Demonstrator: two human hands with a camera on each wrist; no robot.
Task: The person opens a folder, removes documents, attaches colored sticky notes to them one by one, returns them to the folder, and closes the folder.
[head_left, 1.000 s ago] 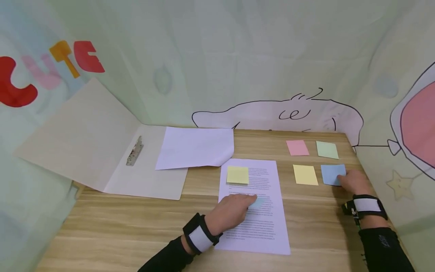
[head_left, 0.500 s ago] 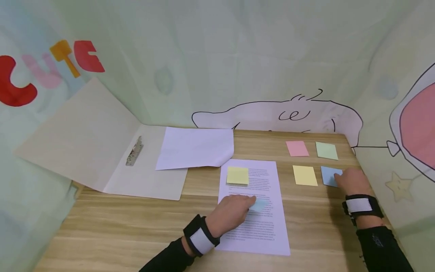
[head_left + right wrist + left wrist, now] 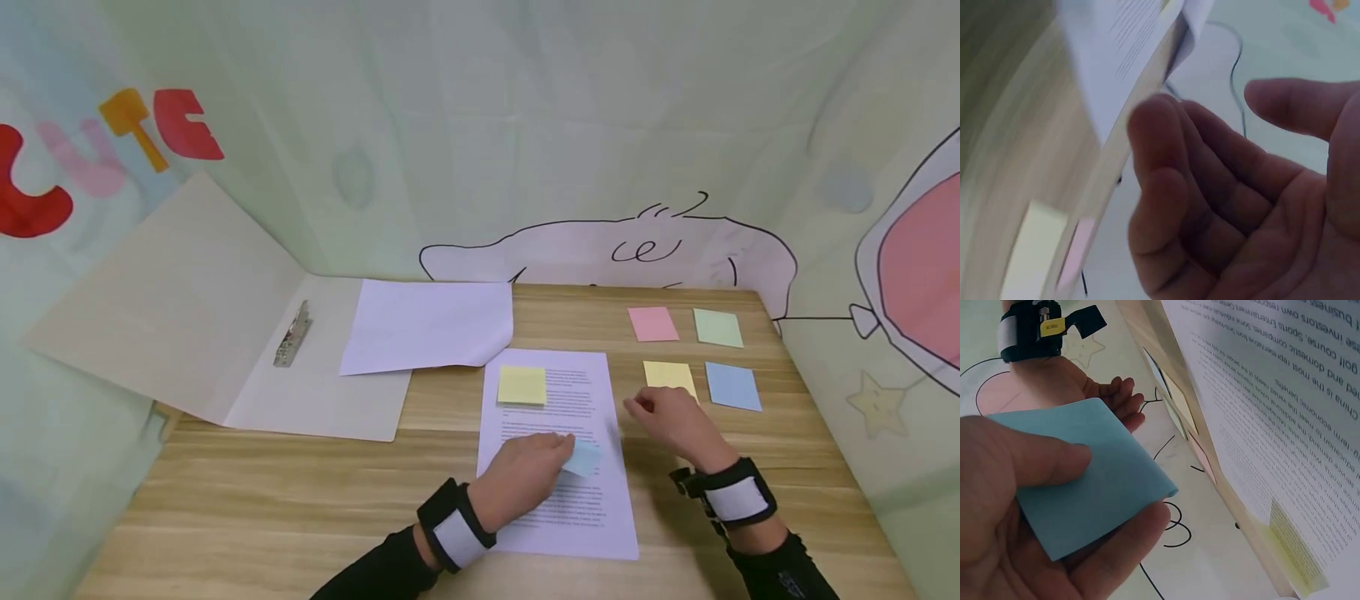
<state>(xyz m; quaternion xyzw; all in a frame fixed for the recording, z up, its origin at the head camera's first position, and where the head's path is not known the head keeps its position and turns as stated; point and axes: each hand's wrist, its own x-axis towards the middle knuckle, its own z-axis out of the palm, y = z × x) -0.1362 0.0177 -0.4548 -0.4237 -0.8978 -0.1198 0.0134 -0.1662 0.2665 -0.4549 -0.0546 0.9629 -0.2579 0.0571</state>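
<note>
Over the printed sheet (image 3: 600, 529) my left hand (image 3: 521, 479) pinches a light blue sticky note (image 3: 1100, 481). In the left wrist view the thumb lies across its face, with fingers behind. A yellow sticky note (image 3: 522, 385) sits on the upper left of the sheet. My right hand (image 3: 675, 421) holds nothing; in the right wrist view its fingers (image 3: 1160, 137) are loosely curled and the thumb stands apart. In the head view it is just in front of a yellow note (image 3: 670, 373), partly covering it. A blue note (image 3: 733, 387) lies to its right.
Behind are a pink note (image 3: 652, 324) and a green note (image 3: 717, 327). An open folder (image 3: 322, 408) with a metal clip (image 3: 292, 333) stands at left, its cover leaning on the wall. A blank-looking white sheet (image 3: 431, 325) overlaps it. The tabletop (image 3: 300, 492) ends at the backdrop.
My right hand has left the blue note at the right and moved left to near the yellow one. My left hand now lifts the light blue note it was touching on the sheet.
</note>
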